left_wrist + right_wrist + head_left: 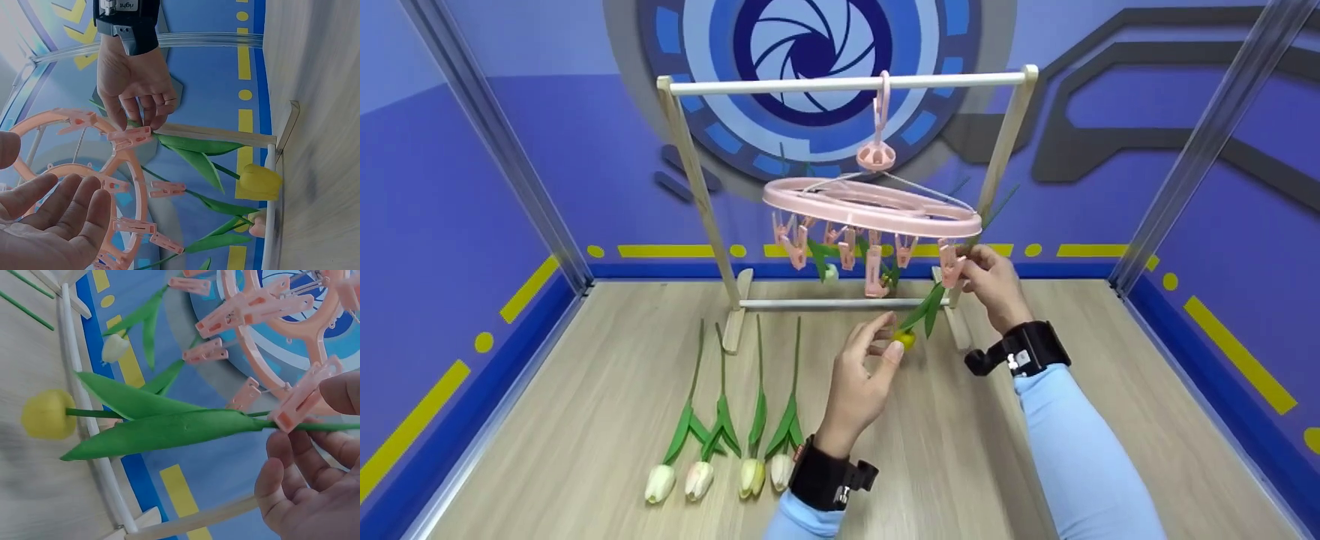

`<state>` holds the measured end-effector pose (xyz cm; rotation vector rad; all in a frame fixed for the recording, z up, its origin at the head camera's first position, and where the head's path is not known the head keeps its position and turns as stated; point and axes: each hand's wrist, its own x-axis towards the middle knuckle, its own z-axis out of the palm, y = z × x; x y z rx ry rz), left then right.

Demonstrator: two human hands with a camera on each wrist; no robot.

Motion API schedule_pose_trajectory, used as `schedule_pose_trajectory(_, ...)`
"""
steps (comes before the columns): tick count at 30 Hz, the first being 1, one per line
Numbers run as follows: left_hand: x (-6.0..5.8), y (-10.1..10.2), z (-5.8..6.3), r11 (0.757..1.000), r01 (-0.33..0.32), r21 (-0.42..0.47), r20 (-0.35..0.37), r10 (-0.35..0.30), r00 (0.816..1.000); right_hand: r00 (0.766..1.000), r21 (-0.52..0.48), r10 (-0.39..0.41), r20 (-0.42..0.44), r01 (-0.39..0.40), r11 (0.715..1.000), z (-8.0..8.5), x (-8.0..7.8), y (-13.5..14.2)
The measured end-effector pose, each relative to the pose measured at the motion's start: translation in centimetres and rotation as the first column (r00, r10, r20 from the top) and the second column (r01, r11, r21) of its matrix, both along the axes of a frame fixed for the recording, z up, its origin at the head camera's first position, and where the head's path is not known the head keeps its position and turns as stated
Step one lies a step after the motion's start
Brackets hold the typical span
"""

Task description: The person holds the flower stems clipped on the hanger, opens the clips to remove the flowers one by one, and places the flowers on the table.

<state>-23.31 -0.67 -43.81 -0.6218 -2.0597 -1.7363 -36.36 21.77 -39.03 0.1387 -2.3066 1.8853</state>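
Smooth sleeves (1080, 450) foremost, we held the left hand (857, 386) relaxed; the right hand (996, 286) pinched a plastic peg (304, 400) at the slender-stemmed tulip (48, 414)

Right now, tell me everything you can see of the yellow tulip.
The yellow tulip has a rounded bloom, a thin green stem and two long, pointed green leaves; its smooth surface looks artificial. It slants bloom-down, the bloom above the table and below the pink hanger. Beyond the leaves, the stem meets the tip of a pink clip, where the right hand grips; whether the clip alone bears it cannot be told.
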Motion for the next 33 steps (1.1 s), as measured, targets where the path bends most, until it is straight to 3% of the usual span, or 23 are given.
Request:
schedule_pose_trajectory(6, 0.0, -0.2, 0.2, 1.0, -0.019, -0.001, -0.023, 0.019, 1.0, 0.998, -0.018, 0.039, -0.051, -0.04, 0.999, 0.1, 1.2, -0.5)
schedule_pose_trajectory(15, -0.1, -0.2, 0.2, 0.999, -0.041, -0.013, -0.042, 0.041, 0.998, 0.979, 0.109, 0.118, -0.167, -0.1, 0.989, -0.3, 3.4, -1.4)
schedule_pose_trajectory(24, -0.2, 0.0, 0.1, 0.992, -0.111, -0.062, -0.083, 0.105, 0.991, 0.915, 0.322, 0.284, -0.285, -0.187, 0.928, 0.3, 5.8, -2.7)
schedule_pose_trajectory(33, -0.3, 0.4, -0.5, 0.977, -0.197, -0.079, -0.151, 0.184, 0.971, 0.896, 0.4, 0.362, -0.258, -0.242, 0.884, 1.2, 7.4, -4.2)
